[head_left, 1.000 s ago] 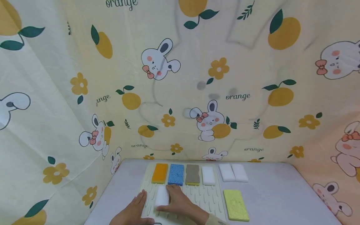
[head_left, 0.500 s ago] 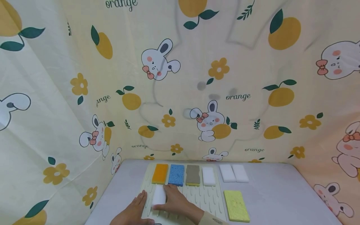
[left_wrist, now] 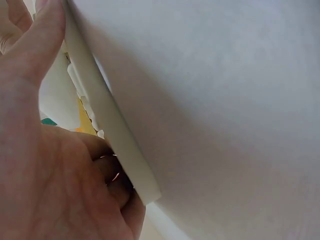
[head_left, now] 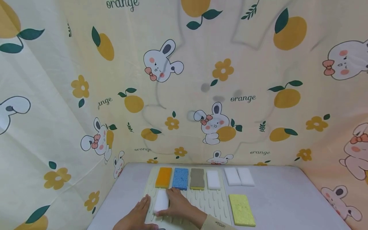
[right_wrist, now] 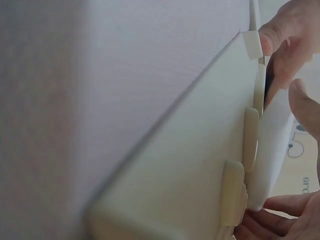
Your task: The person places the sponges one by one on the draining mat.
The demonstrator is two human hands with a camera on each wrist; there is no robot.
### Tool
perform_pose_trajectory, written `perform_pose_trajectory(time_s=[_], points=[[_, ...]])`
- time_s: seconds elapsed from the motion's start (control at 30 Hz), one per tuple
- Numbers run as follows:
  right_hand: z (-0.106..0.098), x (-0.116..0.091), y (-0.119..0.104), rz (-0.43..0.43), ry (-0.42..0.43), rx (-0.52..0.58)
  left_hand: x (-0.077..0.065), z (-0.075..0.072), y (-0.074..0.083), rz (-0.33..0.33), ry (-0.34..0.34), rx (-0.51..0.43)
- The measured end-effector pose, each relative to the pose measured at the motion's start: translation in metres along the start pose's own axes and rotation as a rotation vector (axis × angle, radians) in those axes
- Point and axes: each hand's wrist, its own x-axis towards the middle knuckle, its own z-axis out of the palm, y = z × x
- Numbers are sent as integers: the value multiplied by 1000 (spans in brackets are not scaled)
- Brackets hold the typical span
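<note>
Head view: right hand (head_left: 179,204) has the white sponge (head_left: 161,200) pinched between thumb and fingers over the pale ribbed mat (head_left: 212,204). Sponge lies at the palm's 9 o'clock, long axis roughly 1-to-7; left hand (head_left: 134,213)'s farther off, at its 8 o'clock. It's slid slightly toward 9 since a second ago.

Left wrist: fingers rest along the mat's edge.

Right wrist: same pinch; can't tell if the sponge sits fully flat.

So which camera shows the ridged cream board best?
Head view: the board's ridged top shows from above, partly covered by sponges and hands. Left wrist shows only an edge; right wrist, a side and some ridges.
</note>
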Motion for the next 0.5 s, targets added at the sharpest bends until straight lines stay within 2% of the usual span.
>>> perform_pose_trajectory(time_s=[0.23,0.5], points=[[0,-1,3,-55,5,-57,1,0,-2,43,18,4],[-3,-4,2,-59,1,-30,1,2,-2,43,18,10]])
